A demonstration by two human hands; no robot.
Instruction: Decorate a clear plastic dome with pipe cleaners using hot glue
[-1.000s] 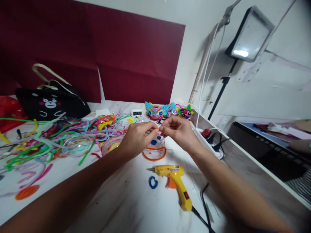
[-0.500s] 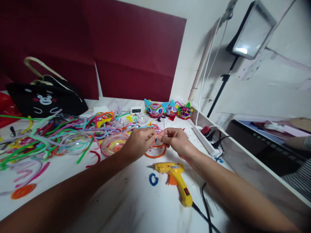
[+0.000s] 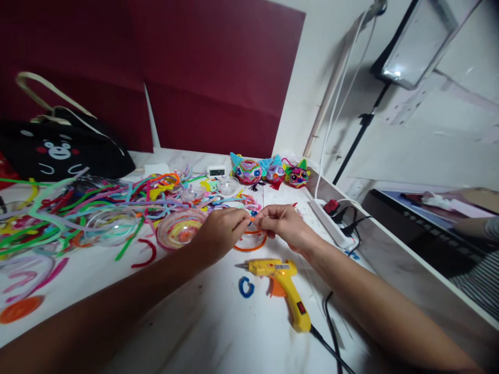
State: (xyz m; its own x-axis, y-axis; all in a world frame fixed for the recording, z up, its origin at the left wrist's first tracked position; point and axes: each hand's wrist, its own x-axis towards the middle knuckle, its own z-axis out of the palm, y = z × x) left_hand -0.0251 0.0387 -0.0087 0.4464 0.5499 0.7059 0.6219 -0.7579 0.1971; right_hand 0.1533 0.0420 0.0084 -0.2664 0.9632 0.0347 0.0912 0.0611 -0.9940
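Observation:
My left hand point(image 3: 222, 228) and my right hand point(image 3: 284, 223) meet over the table, each with thumb and fingers pinched together. A tiny bit of orange and blue shows between the fingertips; its kind is too small to make out. Just below them lies a clear round piece edged with an orange pipe cleaner point(image 3: 249, 250), partly covered by the hands. Nearer to me is a yellow hot glue gun point(image 3: 288, 283), its nozzle pointing left. A curled blue pipe cleaner point(image 3: 241, 289) lies beside it.
Loose pipe cleaners point(image 3: 89, 208) and clear plastic domes point(image 3: 117, 223) crowd the left side. Decorated animal heads point(image 3: 249, 172) stand at the back by a small clock point(image 3: 216, 171). A power strip point(image 3: 331, 226) runs along the right ledge. A person's striped sleeve point(image 3: 481, 280) shows at far right.
The view has shifted slightly, so the bag and pipe cleaners sit further left. My hands stay pinched together, and a bit of orange now shows between the fingertips.

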